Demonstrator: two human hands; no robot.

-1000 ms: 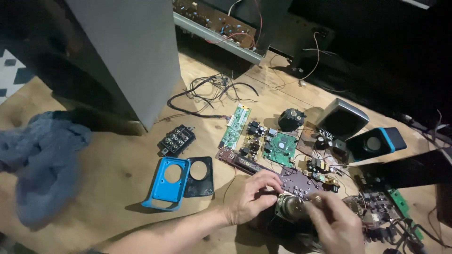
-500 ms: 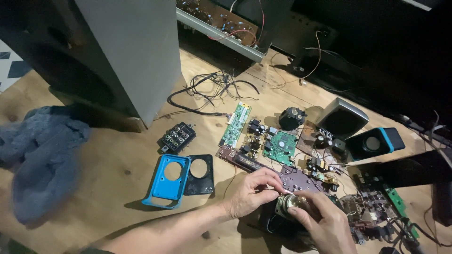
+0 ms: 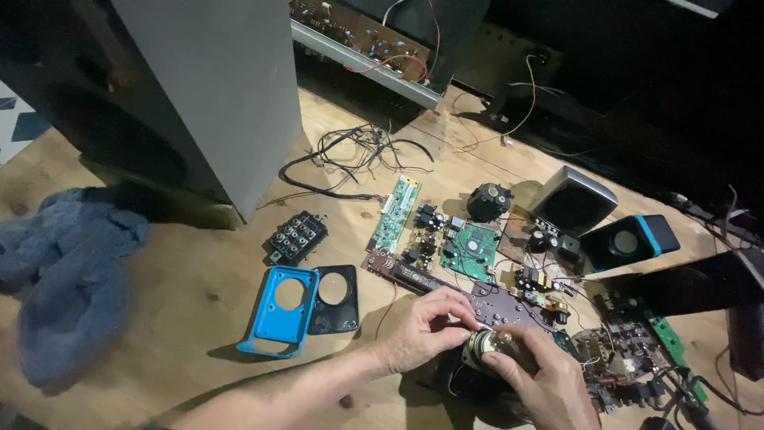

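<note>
Left hand (image 3: 422, 330), right hand (image 3: 541, 382) seemingly pinching motor (image 3: 483, 348)

Both hands met low in the view. The left hand (image 3: 420, 336), its bare forearm entering from the lower left, was curled with fingertips pinched together. The right hand (image 3: 541, 381) rose from the bottom edge, fingers bent and closed, thumb tip opposite the left fingertips.
</note>
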